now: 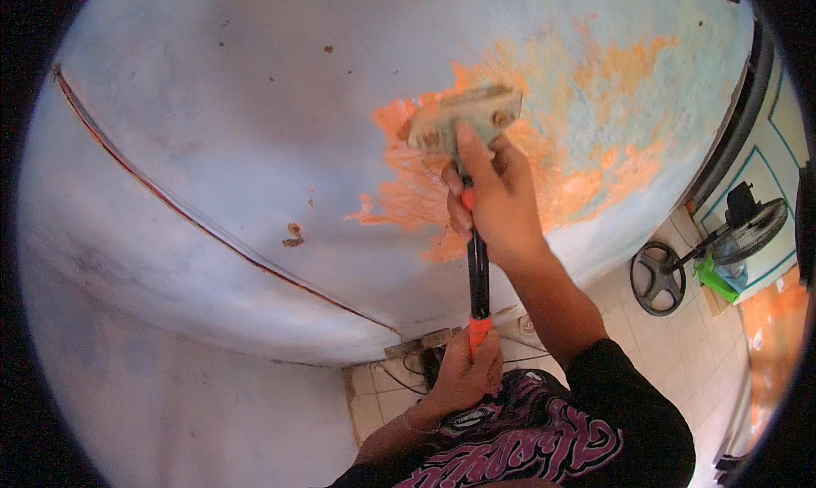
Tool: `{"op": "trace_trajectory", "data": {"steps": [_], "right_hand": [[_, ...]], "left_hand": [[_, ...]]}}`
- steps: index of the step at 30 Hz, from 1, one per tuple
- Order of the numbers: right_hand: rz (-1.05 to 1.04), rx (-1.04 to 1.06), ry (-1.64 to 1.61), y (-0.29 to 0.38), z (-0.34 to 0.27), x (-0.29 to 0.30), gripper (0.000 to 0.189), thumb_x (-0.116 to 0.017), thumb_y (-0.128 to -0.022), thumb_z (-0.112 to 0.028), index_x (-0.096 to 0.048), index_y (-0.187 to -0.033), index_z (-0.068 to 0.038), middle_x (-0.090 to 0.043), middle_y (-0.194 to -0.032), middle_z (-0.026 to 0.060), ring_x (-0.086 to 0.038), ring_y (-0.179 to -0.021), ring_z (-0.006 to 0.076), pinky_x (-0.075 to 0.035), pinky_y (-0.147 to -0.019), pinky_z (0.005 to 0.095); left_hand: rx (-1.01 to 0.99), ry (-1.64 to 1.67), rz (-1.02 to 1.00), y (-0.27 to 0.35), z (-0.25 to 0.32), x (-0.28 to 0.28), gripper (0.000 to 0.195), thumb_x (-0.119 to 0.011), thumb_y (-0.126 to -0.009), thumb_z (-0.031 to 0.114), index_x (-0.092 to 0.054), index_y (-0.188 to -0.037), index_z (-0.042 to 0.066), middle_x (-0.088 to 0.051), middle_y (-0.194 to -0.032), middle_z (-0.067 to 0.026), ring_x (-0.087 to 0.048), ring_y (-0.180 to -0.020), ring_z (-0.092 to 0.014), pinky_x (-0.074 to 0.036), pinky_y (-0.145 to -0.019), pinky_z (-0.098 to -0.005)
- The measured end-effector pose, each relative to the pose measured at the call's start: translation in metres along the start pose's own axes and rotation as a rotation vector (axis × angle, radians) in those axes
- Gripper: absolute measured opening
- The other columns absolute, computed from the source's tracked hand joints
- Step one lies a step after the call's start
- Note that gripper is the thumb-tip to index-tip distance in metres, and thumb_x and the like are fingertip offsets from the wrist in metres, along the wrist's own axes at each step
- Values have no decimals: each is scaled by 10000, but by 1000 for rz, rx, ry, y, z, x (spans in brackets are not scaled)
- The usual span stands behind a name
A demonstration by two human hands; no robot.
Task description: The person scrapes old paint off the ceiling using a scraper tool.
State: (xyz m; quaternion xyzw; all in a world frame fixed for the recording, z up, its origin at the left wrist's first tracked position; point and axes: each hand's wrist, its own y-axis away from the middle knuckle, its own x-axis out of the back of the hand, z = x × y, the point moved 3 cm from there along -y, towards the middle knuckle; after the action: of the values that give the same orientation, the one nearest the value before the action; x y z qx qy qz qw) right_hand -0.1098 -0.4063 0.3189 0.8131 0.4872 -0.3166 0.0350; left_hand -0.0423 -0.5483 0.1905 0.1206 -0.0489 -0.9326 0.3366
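My right hand (pixel 507 198) grips the upper part of a black and orange handle (pixel 478 271), its thumb up against the block-shaped brush head (pixel 468 115). My left hand (pixel 468 367) is closed around the orange lower end of the same handle, close to my shirt. The brush head, slightly blurred and with two round holes, is at a pale blue-grey wall (pixel 223 137). Streaky orange paint (pixel 408 198) spreads around the head, thicker at left and thinner over a greenish area to the right. The bristles are hidden behind the block.
A reddish-brown cable (pixel 217 233) runs diagonally along the wall at left. Small holes (pixel 293 235) mark the surface. At right, a pedestal fan (pixel 752 230) with a wheel-shaped base (pixel 658 279) stands by a green plastic bag (pixel 717 281). Dark cords (pixel 401 379) lie on the tiled floor (pixel 682 335).
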Motion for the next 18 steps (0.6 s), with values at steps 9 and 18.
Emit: {"op": "trace_trajectory", "data": {"steps": [9,18], "right_hand": [[-39,5,66,0,5,3,278,-516,-936,-335,-489,-909,-60,-466,-592,1,-382,-365,50,-302,-315,208],[-54,11,37,-2,4,5,317,-532,-930,-326,-462,-860,-25,-483,-568,15,-423,-378,83,-323,-330,239]], "left_hand": [[-60,-139,64,3,4,-8,358,-369,-975,360,-475,-790,72,-471,-525,-10,-459,-414,-118,-359,-387,-268],[19,59,21,3,-1,-11,349,-377,-974,360,-435,-768,85,-428,-517,-21,-401,-390,-125,-329,-372,-264]]}}
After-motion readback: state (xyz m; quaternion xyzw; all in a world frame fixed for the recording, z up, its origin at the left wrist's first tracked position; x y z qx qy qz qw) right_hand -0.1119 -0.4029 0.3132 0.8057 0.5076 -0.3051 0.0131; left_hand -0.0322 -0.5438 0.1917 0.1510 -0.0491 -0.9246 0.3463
